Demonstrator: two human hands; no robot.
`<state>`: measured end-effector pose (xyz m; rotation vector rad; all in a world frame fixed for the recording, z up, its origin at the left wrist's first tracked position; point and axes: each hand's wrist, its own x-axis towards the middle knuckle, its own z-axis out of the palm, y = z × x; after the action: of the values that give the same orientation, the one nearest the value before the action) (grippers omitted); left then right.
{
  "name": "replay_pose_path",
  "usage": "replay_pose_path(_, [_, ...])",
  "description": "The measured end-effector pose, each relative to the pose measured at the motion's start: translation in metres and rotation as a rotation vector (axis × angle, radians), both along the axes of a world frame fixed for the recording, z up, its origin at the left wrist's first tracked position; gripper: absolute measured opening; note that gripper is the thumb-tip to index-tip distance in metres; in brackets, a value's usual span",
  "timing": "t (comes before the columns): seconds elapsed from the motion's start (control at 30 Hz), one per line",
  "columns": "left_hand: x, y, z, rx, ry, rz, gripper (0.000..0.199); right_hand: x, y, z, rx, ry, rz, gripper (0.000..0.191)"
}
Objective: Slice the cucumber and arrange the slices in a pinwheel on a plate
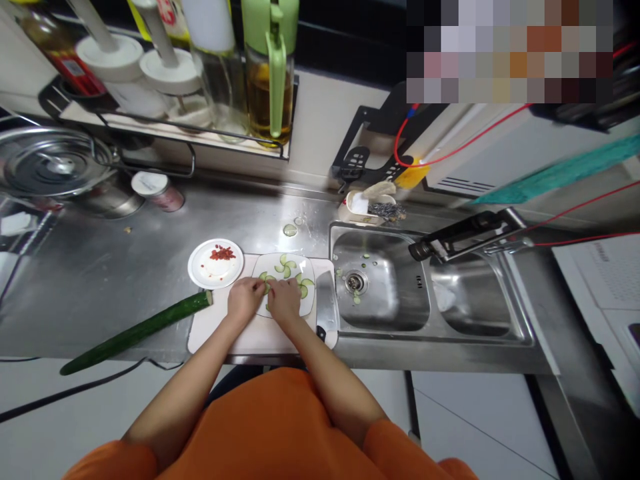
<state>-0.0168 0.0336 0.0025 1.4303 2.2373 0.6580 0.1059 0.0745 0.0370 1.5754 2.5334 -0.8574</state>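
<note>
My left hand (244, 299) and my right hand (284, 298) are close together over the near left part of a white square plate (309, 305). The fingers of both are pinched at green cucumber slices (267, 277); exactly what each hand grips is too small to make out. More slices lie in curved, petal-like groups (286, 266) on the plate. The plate rests on a pale cutting board (250, 343), with a knife (327, 303) along the board's right side. A round white plate (204, 257) with small red pieces (223, 253) is at the upper left of the board.
A long cucumber (135, 333) lies left of the board, its cut end touching the board's edge. The double sink (385, 287) is to the right. Behind stand a lidded pot (60, 167), a small can (159, 191) and a bottle rack (190, 133).
</note>
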Motion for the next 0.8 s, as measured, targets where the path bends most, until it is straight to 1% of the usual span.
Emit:
replay_pose_path(0.13, [0.0003,0.0005,0.0003,0.021,-0.007,0.005,0.024,-0.0014,0.0006,-0.0024,-0.008,-0.011,0.004,0.032])
replay_pose_path(0.43, [0.0008,-0.002,0.0074,0.027,-0.035,0.006,0.023,-0.0015,0.0009,-0.0058,-0.008,-0.021,-0.002,0.034])
replay_pose_path(0.8, [0.0002,-0.001,0.0065,0.036,-0.036,0.009,0.022,-0.0005,0.0014,-0.0044,-0.013,-0.023,0.0,0.036])
